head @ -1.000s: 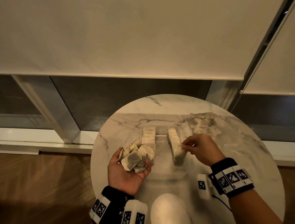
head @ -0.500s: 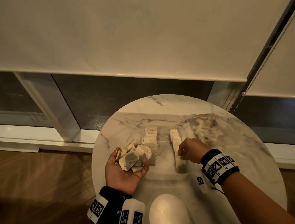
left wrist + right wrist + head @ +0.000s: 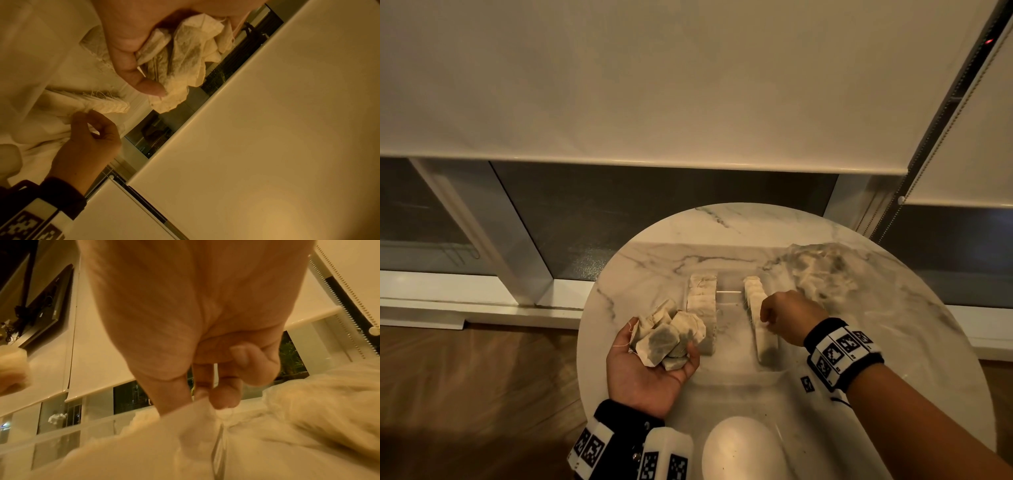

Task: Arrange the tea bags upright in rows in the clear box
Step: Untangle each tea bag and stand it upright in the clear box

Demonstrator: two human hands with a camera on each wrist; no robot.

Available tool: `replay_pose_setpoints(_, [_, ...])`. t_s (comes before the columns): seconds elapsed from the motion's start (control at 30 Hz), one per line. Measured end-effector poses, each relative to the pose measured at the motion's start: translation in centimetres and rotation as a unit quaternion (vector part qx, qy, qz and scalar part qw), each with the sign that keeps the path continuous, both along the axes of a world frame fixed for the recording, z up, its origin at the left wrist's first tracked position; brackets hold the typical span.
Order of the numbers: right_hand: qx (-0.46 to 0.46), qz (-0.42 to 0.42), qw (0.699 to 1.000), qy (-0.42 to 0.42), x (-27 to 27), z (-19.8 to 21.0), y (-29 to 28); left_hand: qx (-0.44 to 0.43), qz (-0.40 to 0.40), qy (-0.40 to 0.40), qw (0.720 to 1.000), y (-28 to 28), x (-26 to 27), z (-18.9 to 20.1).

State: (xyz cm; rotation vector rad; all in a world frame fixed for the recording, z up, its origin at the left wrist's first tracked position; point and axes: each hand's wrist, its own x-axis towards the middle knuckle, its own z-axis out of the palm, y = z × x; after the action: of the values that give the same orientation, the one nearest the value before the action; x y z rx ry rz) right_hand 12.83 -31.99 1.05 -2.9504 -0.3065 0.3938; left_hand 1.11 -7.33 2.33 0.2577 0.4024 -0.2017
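The clear box [image 3: 732,375] stands mid-table with two upright rows of tea bags, a left row [image 3: 702,308] and a right row [image 3: 758,329]. My left hand [image 3: 650,373] is palm up beside the box's left side and cradles a loose bunch of tea bags [image 3: 667,337], with the thumb curled over the bunch [image 3: 185,61]. My right hand [image 3: 787,315] hovers over the right row [image 3: 102,104], fingers curled. Its thumb and forefinger [image 3: 224,399] pinch the top edge of a tea bag [image 3: 195,412] standing in that row.
A crumpled clear plastic bag [image 3: 822,274] holding more tea bags lies at the table's back right. A white rounded object [image 3: 743,448] sits at the near edge. The round marble table [image 3: 647,274] stands by a window with lowered blinds [image 3: 654,85].
My right hand has shifted slightly left along the right row and curled down onto it. The left hand has kept its bunch almost still.
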Motion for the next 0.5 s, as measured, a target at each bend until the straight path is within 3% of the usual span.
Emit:
replay_pose_setpoints(0.17, [0.119, -0.037, 0.988, -0.092, -1.3, 1.9, -0.5, 0.001, -0.004, 0.004, 1.000, -0.8, -0.2, 0.4])
replay_pose_setpoints(0.27, [0.316, -0.047, 0.940, -0.121, -3.7, 3.9, 0.7, 0.003, -0.024, 0.008, 1.000, -1.9, -0.2, 0.7])
replay_pose_setpoints(0.37, [0.446, -0.029, 0.891, -0.078, -6.7, 5.8, 2.0, 0.004, -0.057, 0.007, 0.998, -3.1, -0.3, 1.1])
replay_pose_setpoints(0.5, [0.449, 0.009, 0.893, -0.031, -8.9, 5.7, 2.4, 0.018, -0.078, 0.007, 0.997, -4.3, -0.7, 1.5])
